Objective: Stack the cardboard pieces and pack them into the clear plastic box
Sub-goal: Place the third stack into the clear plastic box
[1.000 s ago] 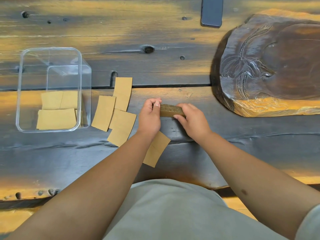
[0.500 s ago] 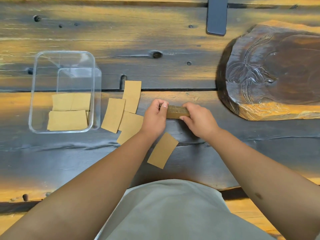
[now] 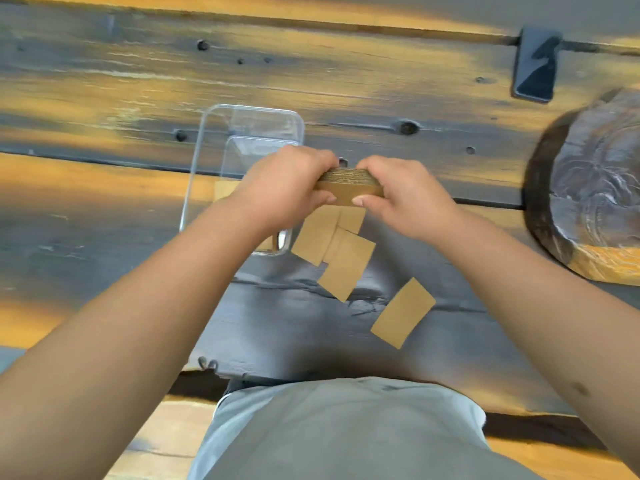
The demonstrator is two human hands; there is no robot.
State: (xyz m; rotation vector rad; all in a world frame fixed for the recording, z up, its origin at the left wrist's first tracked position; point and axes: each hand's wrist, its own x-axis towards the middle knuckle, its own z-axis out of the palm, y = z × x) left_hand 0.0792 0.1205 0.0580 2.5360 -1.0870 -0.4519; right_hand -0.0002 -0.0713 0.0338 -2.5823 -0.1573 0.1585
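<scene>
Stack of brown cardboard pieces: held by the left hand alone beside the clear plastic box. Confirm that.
Not quite. The head view shows both the left hand and right hand gripping the stack of brown cardboard pieces beside the clear plastic box.

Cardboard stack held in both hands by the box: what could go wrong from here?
1. The stack is pinched only at its ends by the left hand and right hand; middle pieces could slip or fan out.
2. The clear plastic box already holds pieces, so the stack may land crooked.
3. Loose pieces remain outside.

wooden table [image 3: 346, 91]: clear box [image 3: 207, 140], loose cardboard pieces [image 3: 348, 268], phone [image 3: 535, 64].
</scene>
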